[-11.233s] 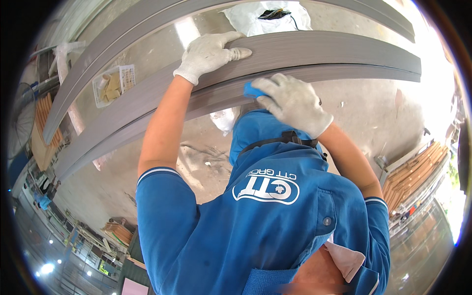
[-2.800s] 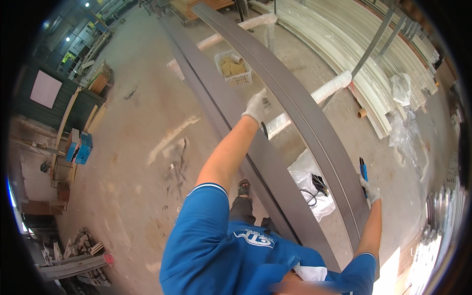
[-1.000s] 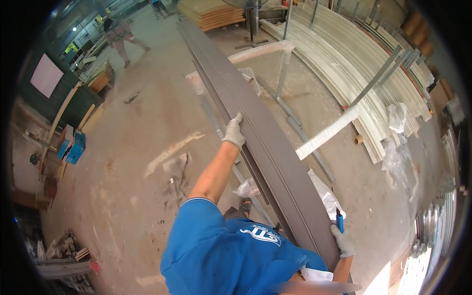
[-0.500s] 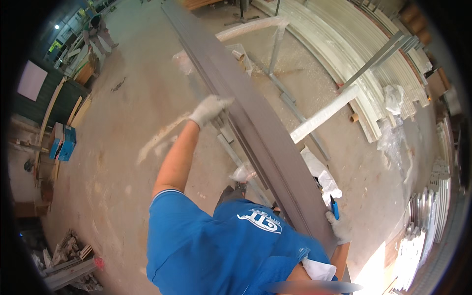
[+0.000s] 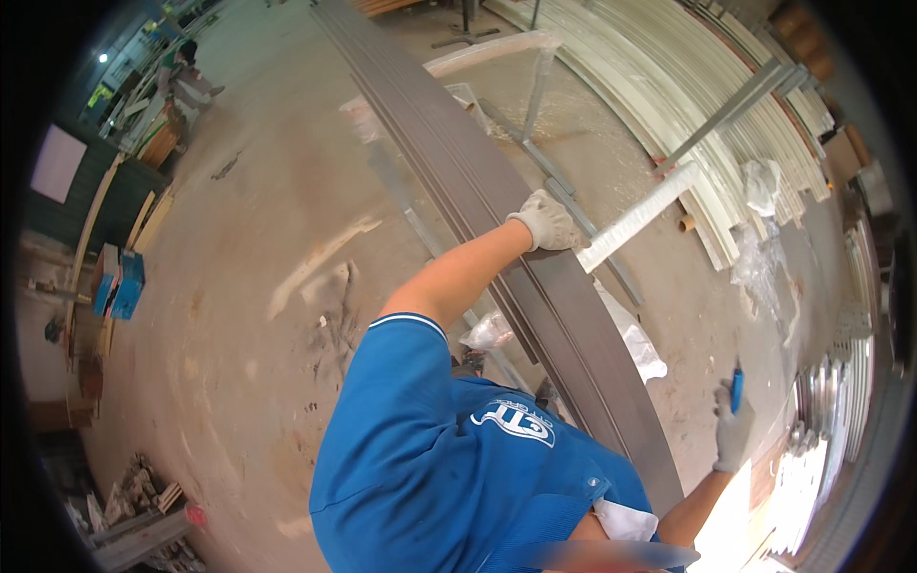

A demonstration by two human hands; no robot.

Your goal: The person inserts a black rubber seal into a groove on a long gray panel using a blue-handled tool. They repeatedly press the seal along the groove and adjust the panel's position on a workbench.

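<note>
A long brown grooved board [image 5: 458, 162] slants from the far upper left down past my body, resting over a stand with wrapped bars. My left hand [image 5: 549, 222], in a pale work glove, reaches across the board with its fingers bent over the right edge. Off to the right and apart from the board, my gloved right hand [image 5: 734, 430] is closed round a blue-handled tool [image 5: 736, 390]. That tool looks like a utility knife, with a thin tip pointing away from me; its detail is small.
The stand's wrapped bar [image 5: 635, 215] juts out right of the board. Long white profiles [image 5: 659, 105] lie stacked at the far right, beside crumpled plastic film [image 5: 762, 272]. A blue box [image 5: 119, 282] sits at the left. Another person [image 5: 183, 74] is far off, upper left.
My left hand has gone from the board's left edge across to its right edge. My right hand has left the board and moved right with the blue-handled tool. The board appears slightly turned.
</note>
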